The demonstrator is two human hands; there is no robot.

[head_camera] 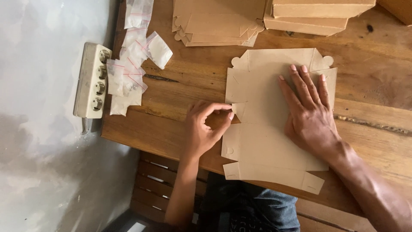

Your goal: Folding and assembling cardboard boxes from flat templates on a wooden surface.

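Observation:
A flat, unfolded brown cardboard box blank (pixel 262 141) lies on the wooden table (pixel 171 116). My left hand (pixel 206 129) pinches a small side flap at the blank's left edge between thumb and fingers. My right hand (pixel 311 114) lies flat, fingers spread, pressing down on the blank's upper right panel.
A stack of flat box blanks (pixel 214 21) and folded cardboard boxes (pixel 317 15) sit at the table's far edge. Several small clear zip bags (pixel 131 64) lie at the table's left end. A white power strip (pixel 92 81) rests on the grey floor beside the table.

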